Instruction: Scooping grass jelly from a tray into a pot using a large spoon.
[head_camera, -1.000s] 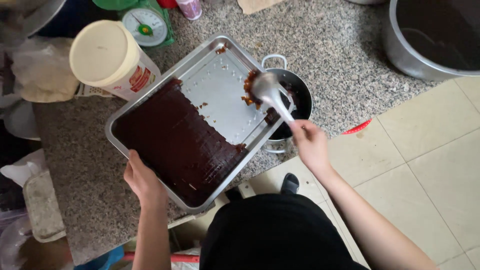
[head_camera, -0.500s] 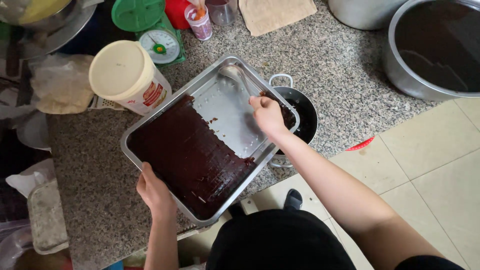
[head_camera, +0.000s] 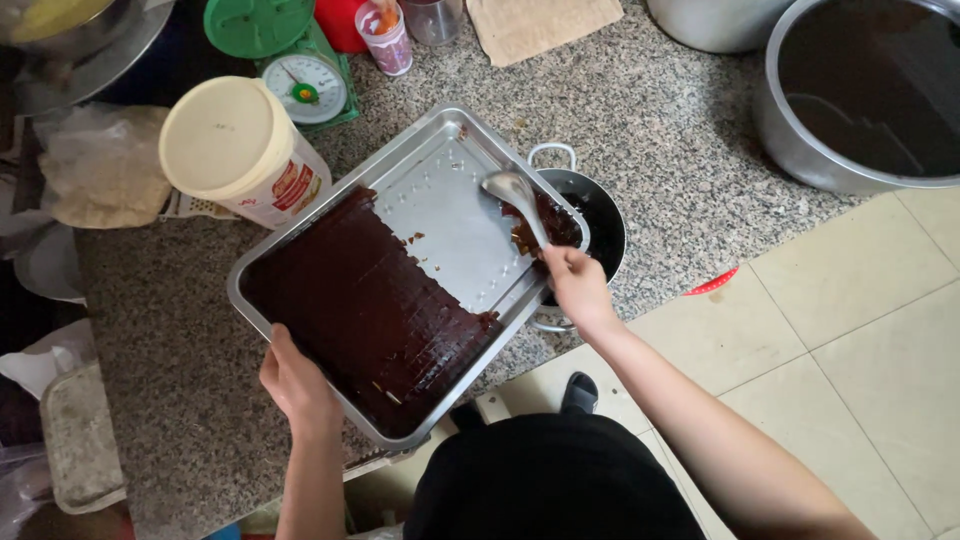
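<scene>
left hand (head_camera: 297, 385) clamps the tray (head_camera: 440, 190) rim nearest the person; right hand (head_camera: 577, 285) grips the ladle (head_camera: 512, 190). advise steady tilt, scraping paste (head_camera: 370, 300) toward the pot (head_camera: 600, 215) beside the tray.

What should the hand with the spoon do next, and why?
Probably scoop more of the dark brown slab toward the small black pot: the right hand holds the metal spoon over the rectangular steel tray's bare half, and the left hand steadies its edge.
</scene>
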